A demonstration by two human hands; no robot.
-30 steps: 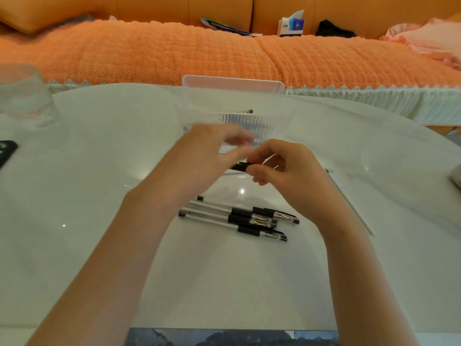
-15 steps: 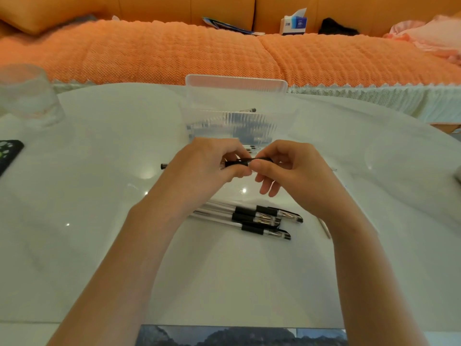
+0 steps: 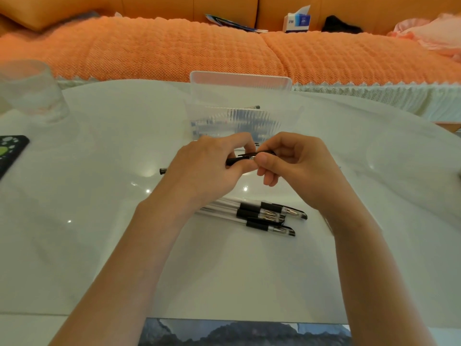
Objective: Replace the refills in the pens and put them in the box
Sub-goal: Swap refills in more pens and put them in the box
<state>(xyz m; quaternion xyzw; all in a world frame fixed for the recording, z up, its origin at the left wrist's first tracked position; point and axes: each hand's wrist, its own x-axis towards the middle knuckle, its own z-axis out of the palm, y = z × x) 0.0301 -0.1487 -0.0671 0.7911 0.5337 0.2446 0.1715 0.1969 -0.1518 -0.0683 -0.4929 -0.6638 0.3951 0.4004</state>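
Observation:
I hold one clear pen [image 3: 236, 160] with a black grip above the white table [image 3: 99, 233]. My left hand [image 3: 209, 168] grips its barrel, whose black end pokes out to the left. My right hand [image 3: 294, 166] pinches the black cap at the pen's right end. Three more pens [image 3: 264, 216] lie side by side on the table below my hands. The clear ribbed box [image 3: 237, 121] stands just behind my hands, with dark pens dimly visible through its wall.
A glass [image 3: 32, 91] stands at the far left and a dark phone [image 3: 10, 153] lies at the left edge. An orange sofa [image 3: 174, 48] with a tissue box [image 3: 298, 21] runs behind the table. A thin white refill lies partly hidden behind my right wrist.
My hands came together and dropped a little toward me. My right hand shifted from the pen's black grip to its cap end.

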